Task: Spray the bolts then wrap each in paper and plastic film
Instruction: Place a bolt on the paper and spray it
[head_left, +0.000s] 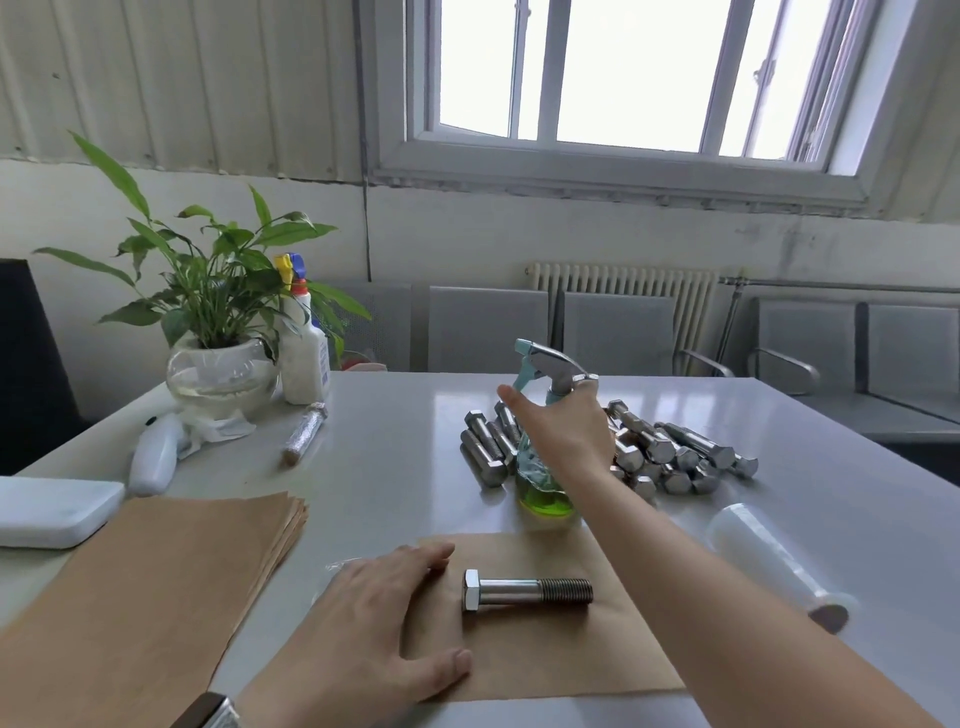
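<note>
**Right hand at the sprayer, one bolt waiting at six o'clock**

The right hand (563, 434) is at the neck of the spray bottle (543, 467): the thumb juts out toward ten o'clock, and a fingertip shows round the far side under the trigger head. The palm hides the rest, so the fingers look curled round the neck, but whether the grip is firm or only closing I cannot say for sure. The bottle stands upright with green liquid in its base and its nozzle aimed toward nine o'clock, away from the work.

From that hand, the bolt (527, 592) to be sprayed lies toward six o'clock, well nearer the person, alone on a single brown paper sheet (545, 660). Its long axis runs from nine to three o'clock, hex head at nine, thread at three. To wet it, the nozzle would likely have to swing down and back toward the person.

The left hand (374, 623) is the nearer one: it rests flat, fingers straight and slightly spread, on the sheet's nine o'clock edge, just beside the bolt's head without touching it.

Further out, the bolt pile (670, 454) sits behind the bottle, the film roll (774, 558) at three o'clock, and the paper stack (156, 582) at nine o'clock.
</note>
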